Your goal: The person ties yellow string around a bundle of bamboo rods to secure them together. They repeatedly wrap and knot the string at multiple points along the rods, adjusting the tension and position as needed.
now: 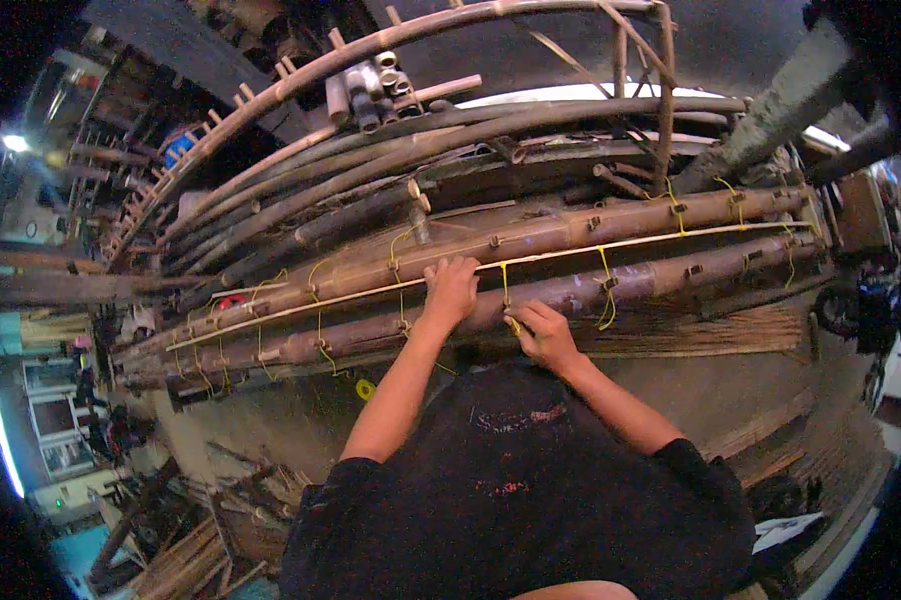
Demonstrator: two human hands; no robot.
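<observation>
Light strip (556, 257) is running lengthwise between two brown bamboo poles, the far pole (541, 238) and the near pole (631, 279), across view centre. Long axis is going left to right with a slight tilt: one end is pointing just below 9 o'clock, the other just above 3 o'clock. Both poles are following about that same line, bending a little with the lens. Left hand (451, 288) is sitting almost at centre, back of hand up, fingers bending over the strip by the far pole; can't tell if it's gripping or just pressing. Right hand (545, 335) is working at 4 o'clock from the left, thumb and fingertips pinching a yellow cord (505, 283) against the near pole; that cord is dropping from the strip toward 6 o'clock. More yellow ties (682, 217) are hanging along the poles either side, loose ends dangling. Small wooden pegs (696, 271) are sticking up from both poles. Thin sticks (711, 333) are lying at 4 o'clock, just beyond the near pole's lower edge. Yellow roll (366, 388) is showing at 7 o'clock. Curved bamboo frame (371, 48) is arching past 12 o'clock.
</observation>
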